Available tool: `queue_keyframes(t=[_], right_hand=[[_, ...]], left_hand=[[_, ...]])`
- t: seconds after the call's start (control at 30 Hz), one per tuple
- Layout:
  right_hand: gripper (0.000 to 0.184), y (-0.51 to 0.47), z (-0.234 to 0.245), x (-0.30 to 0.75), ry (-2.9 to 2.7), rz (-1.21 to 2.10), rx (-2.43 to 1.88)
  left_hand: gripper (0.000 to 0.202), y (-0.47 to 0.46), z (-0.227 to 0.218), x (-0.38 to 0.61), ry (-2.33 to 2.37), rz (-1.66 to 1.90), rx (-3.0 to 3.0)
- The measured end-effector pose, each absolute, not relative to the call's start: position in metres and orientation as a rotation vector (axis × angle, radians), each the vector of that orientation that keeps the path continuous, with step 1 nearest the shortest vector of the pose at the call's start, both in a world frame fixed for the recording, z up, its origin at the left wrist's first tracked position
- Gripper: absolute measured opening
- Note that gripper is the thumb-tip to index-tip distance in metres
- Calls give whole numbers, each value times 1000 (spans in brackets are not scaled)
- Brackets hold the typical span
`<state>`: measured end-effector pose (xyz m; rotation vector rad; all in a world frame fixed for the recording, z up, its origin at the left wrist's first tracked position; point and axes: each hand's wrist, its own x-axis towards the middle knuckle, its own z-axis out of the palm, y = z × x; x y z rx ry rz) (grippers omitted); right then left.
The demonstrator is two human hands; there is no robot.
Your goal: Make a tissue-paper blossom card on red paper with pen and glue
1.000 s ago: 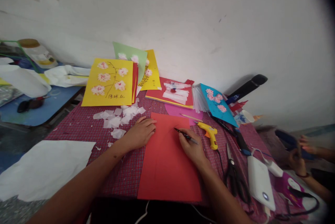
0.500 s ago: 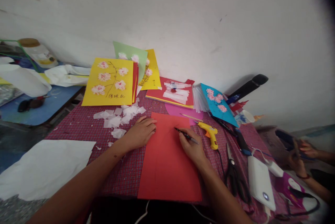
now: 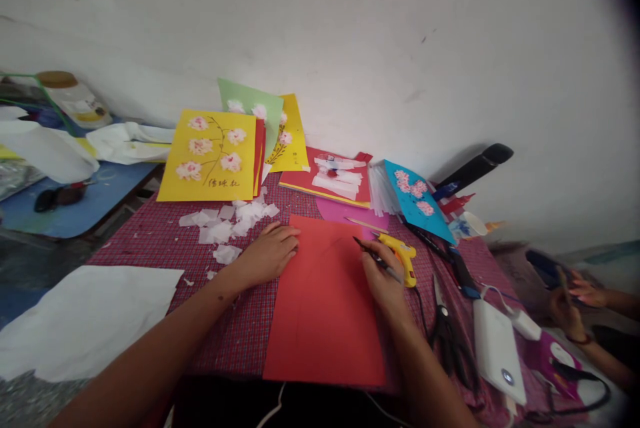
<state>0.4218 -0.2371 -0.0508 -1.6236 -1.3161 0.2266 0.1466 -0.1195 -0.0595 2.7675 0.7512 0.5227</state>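
Note:
A red sheet of paper (image 3: 320,308) lies on the checked tablecloth (image 3: 150,241) before me. My left hand (image 3: 267,255) rests flat on the sheet's left edge, fingers stretched out. My right hand (image 3: 385,281) is closed on a dark pen (image 3: 375,258) whose tip touches the sheet near its top right corner. Just right of that hand lies a yellow glue gun (image 3: 403,255).
Black scissors (image 3: 445,331), a white power bank (image 3: 497,348) and cables lie to the right. Yellow flower card (image 3: 207,156), green, red and blue cards lean by the wall. White tissue scraps (image 3: 225,225) and a white sheet (image 3: 75,318) lie at left. Another person's hands (image 3: 575,295) hold a phone at far right.
My right hand has slid the pen to the right, from the sheet's upper middle toward its top right corner by the glue gun. My left hand has stayed put.

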Motion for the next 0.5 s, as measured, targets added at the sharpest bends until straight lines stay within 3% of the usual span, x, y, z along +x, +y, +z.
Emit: queue_keyframes(t=[0.5], right_hand=[[16,-227,-47,417,-1594,315,-1608]], left_hand=[[18,-119,-61,147,741,552,2767]])
